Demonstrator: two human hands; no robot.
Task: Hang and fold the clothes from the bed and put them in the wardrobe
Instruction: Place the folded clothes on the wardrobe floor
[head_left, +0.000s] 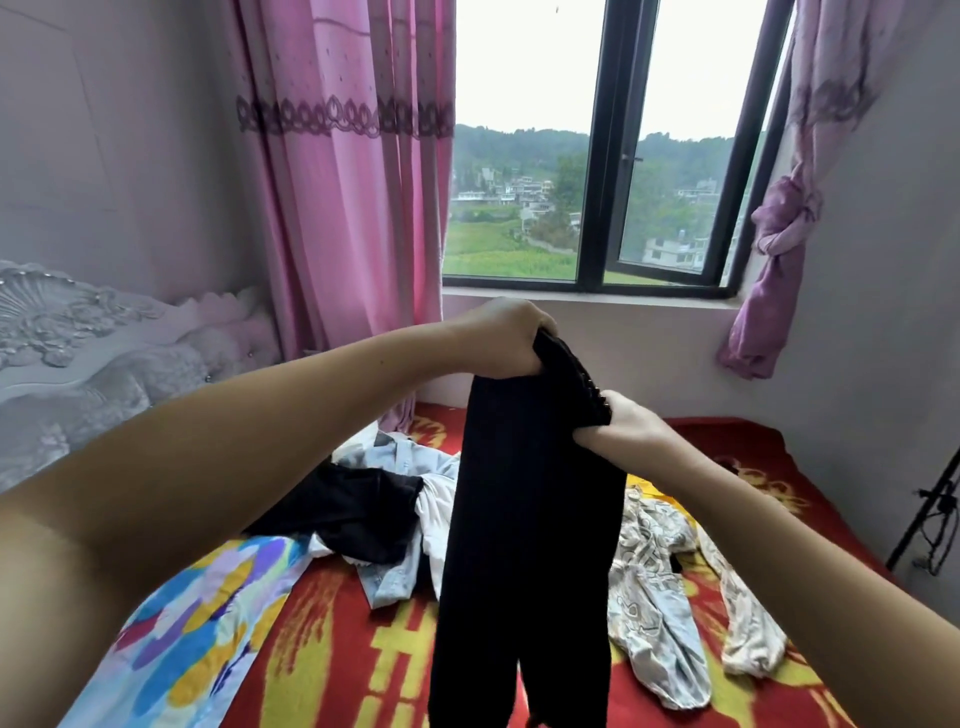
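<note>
Long black ribbed fabric garment (530, 545) hangs above red-yellow patterned bed (727, 447), top edge gripped by left hand (504, 338) farther, right hand (618, 421) nearer right.

**Location: Domestic Bedroom**

The setting is a bedroom in a home. A bed (753, 457) covered by a red and yellow patterned blanket fills the lower view, with an ornate carved white headboard (78, 332) at left. Loose garments (654, 582) lie spread on the blanket. Pink curtains (343, 171) flank a dark-framed window (602, 156) set in a plain wall. Outside are green hills and houses.
</note>
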